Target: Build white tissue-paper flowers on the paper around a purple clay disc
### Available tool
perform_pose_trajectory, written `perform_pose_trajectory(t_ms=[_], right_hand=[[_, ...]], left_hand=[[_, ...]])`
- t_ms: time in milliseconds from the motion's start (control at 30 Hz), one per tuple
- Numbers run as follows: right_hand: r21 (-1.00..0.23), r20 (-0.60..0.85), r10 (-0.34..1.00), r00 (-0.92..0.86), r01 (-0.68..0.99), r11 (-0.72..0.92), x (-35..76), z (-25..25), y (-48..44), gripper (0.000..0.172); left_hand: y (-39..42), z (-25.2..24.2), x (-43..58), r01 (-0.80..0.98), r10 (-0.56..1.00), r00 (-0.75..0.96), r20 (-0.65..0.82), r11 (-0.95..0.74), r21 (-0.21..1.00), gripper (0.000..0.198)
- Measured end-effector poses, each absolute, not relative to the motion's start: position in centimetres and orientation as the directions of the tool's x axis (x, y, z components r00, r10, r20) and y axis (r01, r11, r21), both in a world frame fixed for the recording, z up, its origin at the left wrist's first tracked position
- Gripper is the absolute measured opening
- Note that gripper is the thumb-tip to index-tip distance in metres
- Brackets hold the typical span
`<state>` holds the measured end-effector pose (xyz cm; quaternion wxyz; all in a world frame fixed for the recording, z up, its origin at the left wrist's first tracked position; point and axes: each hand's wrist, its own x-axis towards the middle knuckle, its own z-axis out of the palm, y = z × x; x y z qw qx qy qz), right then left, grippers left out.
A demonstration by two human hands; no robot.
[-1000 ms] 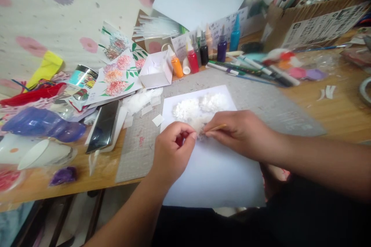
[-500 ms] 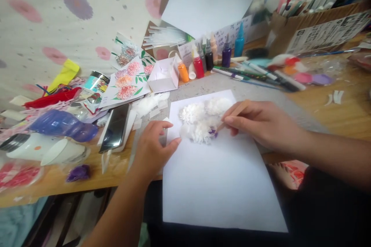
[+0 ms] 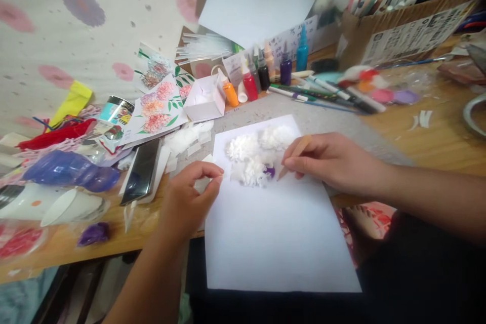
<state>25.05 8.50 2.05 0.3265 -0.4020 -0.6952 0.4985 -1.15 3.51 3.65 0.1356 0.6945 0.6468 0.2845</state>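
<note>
A white sheet of paper point(image 3: 281, 243) lies partly on the table and reaches past its front edge. Three fluffy white clusters point(image 3: 253, 172) sit on its upper part, with a small purple piece point(image 3: 270, 171) at the right side of the lowest one. My right hand point(image 3: 319, 157) grips a thin wooden stick point(image 3: 303, 146), its pointed tip just right of the purple piece and apart from it. At the sheet's left edge my left hand point(image 3: 193, 192) has thumb and forefinger pressed together; anything between them is too small to make out.
Small paint bottles point(image 3: 249, 81) and pens point(image 3: 319, 93) stand and lie behind the sheet. A phone point(image 3: 140, 172), a purple clay bag point(image 3: 93, 234), a white cup point(image 3: 72, 207) and flower pictures point(image 3: 157, 106) are at left. A cardboard box point(image 3: 402, 30) of brushes is at back right.
My left thumb and forefinger have closed together from being apart. The stick's tip has moved off the purple piece, slightly to the right. The whole view has shifted a little.
</note>
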Motion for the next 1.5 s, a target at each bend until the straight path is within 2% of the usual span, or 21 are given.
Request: perform_pose_trajectory(t_ms=[67, 167, 233, 333, 467, 633, 767, 933, 1267, 1500], right_hand=[[-0.939, 0.063, 0.876, -0.479, 0.269, 0.215, 25.1, 1.8, 8.6, 0.019], [-0.921, 0.115, 0.862, -0.494, 0.273, 0.279, 25.0, 1.5, 8.6, 0.016], [-0.918, 0.135, 0.847, -0.514, 0.256, 0.302, 24.8, 1.5, 8.6, 0.013], [-0.904, 0.182, 0.822, -0.539, 0.238, 0.356, 24.4, 1.4, 8.5, 0.01], [-0.884, 0.224, 0.804, -0.55, 0.232, 0.406, 24.0, 1.4, 8.5, 0.009], [-0.915, 0.181, 0.837, -0.516, 0.223, 0.336, 23.8, 1.8, 8.7, 0.01], [-0.899, 0.147, 0.873, -0.465, 0.306, 0.314, 24.1, 2.2, 8.9, 0.016], [-0.86, 0.132, 0.855, -0.502, 0.371, 0.351, 24.1, 2.0, 8.8, 0.012], [-0.925, 0.154, 0.84, -0.52, 0.223, 0.308, 23.0, 1.4, 9.0, 0.01], [-0.942, 0.157, 0.856, -0.492, 0.185, 0.279, 23.1, 2.0, 9.3, 0.011]], left_hand=[[2.8, 4.4, 0.0, 0.752, 0.979, 0.058, 0.194, -0.171, 0.636, 0.006], [2.0, 5.3, 2.0, 0.668, 0.965, 0.249, 0.082, -0.233, 0.707, 0.009], [1.8, 5.5, 3.1, 0.668, 0.927, 0.375, -0.027, -0.25, 0.701, 0.011], [1.9, 4.8, 4.2, 0.745, 0.906, 0.412, -0.095, -0.275, 0.608, 0.011], [2.2, 3.1, 4.9, 0.788, 0.922, 0.386, -0.013, -0.323, 0.524, 0.01], [2.2, 2.0, 5.4, 0.797, 0.905, 0.398, 0.149, -0.421, 0.433, 0.011], [1.8, 1.7, 5.1, 0.774, 0.887, 0.42, 0.192, -0.46, 0.435, 0.012], [1.5, 1.5, 4.7, 0.755, 0.877, 0.426, 0.22, -0.479, 0.447, 0.012], [1.9, 1.3, 5.2, 0.777, 0.867, 0.432, 0.248, -0.497, 0.386, 0.013], [3.3, 0.6, 5.1, 0.856, 0.887, 0.29, 0.359, -0.408, 0.317, 0.012]])
